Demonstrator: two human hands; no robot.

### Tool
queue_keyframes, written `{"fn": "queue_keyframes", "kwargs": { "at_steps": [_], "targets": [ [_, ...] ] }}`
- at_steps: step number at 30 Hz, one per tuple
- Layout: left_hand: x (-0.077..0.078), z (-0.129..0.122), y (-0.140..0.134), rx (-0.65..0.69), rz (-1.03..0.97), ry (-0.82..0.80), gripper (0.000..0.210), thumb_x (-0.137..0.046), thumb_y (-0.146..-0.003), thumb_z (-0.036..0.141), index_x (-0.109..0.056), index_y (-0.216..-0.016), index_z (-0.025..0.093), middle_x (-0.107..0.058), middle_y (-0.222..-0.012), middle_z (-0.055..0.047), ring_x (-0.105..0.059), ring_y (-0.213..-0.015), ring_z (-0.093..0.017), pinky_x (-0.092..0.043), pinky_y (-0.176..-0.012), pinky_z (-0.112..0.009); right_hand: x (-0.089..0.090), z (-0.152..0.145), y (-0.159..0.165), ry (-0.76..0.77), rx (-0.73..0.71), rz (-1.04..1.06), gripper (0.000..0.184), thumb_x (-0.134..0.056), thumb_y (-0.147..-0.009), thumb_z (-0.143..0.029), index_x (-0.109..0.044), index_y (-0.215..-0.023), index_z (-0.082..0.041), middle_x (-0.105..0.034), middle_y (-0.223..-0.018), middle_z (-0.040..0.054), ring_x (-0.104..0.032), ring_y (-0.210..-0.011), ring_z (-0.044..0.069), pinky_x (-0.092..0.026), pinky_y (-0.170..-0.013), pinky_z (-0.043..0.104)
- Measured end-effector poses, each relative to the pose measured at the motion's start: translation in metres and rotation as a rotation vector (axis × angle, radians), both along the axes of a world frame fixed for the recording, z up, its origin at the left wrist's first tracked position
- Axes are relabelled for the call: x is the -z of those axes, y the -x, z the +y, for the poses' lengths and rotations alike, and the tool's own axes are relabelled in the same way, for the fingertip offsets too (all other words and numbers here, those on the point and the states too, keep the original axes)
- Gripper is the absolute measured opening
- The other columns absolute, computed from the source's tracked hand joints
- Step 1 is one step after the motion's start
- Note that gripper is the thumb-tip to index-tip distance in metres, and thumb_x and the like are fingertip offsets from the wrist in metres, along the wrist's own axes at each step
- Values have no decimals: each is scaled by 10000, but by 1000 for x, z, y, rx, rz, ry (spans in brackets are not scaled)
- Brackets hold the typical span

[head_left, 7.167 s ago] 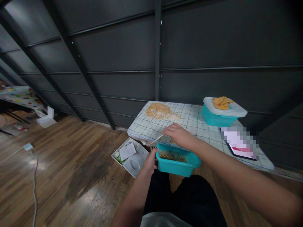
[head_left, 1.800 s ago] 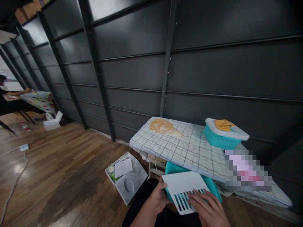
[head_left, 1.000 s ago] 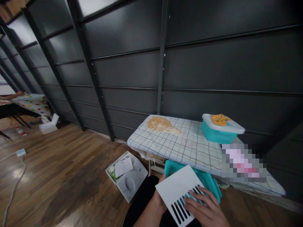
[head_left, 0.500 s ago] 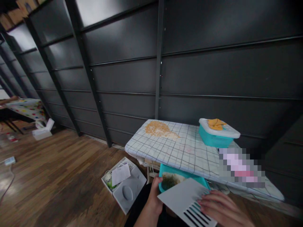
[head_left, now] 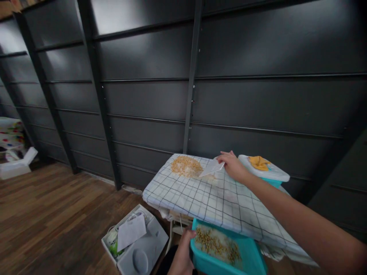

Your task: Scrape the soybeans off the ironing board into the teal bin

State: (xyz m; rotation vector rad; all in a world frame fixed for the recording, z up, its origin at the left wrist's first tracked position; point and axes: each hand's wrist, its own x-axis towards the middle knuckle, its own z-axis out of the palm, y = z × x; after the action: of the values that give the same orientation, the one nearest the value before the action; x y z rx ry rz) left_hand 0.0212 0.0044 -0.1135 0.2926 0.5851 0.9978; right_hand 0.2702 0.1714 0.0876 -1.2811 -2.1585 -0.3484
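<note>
My right hand (head_left: 231,165) grips a flat white slotted scraper (head_left: 211,167) by its upper edge. The scraper slants down to the tablecloth at the right side of a spread pile of yellow bean-like grains (head_left: 185,165) mixed with fine white stuff. Down by the table's front edge, my left hand (head_left: 183,248) is closed on the left rim of an open turquoise bin (head_left: 254,252). Inside the bin lie yellowish-brown grains (head_left: 216,243) among white material. Part of the left hand's fingers is hidden behind the bin wall.
The table has a white checked cloth (head_left: 183,198). At its right end stands a lidded turquoise box (head_left: 272,179) with a yellow cloth (head_left: 259,163) on top. A white carton (head_left: 151,244) with papers and cables sits on the wooden floor, left of the bin. A dark panelled wall (head_left: 149,95) rises behind.
My right hand has carried the scraper from above the bin up to the pile on the table. The bin's inside is now uncovered, with my left hand still on its rim.
</note>
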Motion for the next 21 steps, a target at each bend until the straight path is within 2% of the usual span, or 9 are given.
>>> {"fn": "queue_keyframes", "kwargs": {
  "at_steps": [4, 9, 11, 16, 21],
  "targets": [
    [12, -2, 1, -71, 16, -3, 607, -764, -637, 395, -627, -1202, 219, -739, -1084, -110, -663, -1074, -384, -480, -936, -486, 26, 49, 15, 161, 110, -33, 387, -348, -765, 64, -637, -885, -166, -700, -1142, 85, -458, -1346, 268, -239, -1132, 582],
    [21, 2, -2, -90, 29, -1, 617, -805, -578, 425, -633, -1139, 236, -729, -1100, -99, -662, -1070, -390, -492, -905, -484, 44, 72, 25, 253, 128, -95, 413, -383, -769, 60, -684, -953, -156, -726, -1055, 108, -624, -1108, 221, -299, -1121, 486],
    [20, 2, -4, -101, 34, 14, 595, -803, -578, 425, -627, -1114, 236, -732, -1083, -91, -663, -1072, -377, -500, -887, -466, 45, 73, 26, 278, 117, -120, 420, -389, -773, 49, -693, -975, -159, -731, -1029, 100, -645, -1037, 207, -285, -1129, 469],
    [8, -3, -5, -117, 88, 39, 602, -803, -554, 439, -618, -1089, 235, -737, -1072, -75, -647, -1109, -357, -505, -868, -421, 41, 67, 22, 316, 82, -171, 435, -392, -746, 45, -707, -965, -159, -729, -1040, 92, -629, -1050, 210, -272, -1127, 449],
    [-4, -8, -3, -121, 116, -1, 572, -805, -563, 457, -641, -1059, 226, -738, -1069, -71, -629, -1145, -353, -491, -897, -409, 31, 56, 14, 358, 46, -238, 450, -411, -698, 39, -722, -939, -179, -738, -995, 58, -627, -997, 186, -391, -1009, 329]
  ]
}}
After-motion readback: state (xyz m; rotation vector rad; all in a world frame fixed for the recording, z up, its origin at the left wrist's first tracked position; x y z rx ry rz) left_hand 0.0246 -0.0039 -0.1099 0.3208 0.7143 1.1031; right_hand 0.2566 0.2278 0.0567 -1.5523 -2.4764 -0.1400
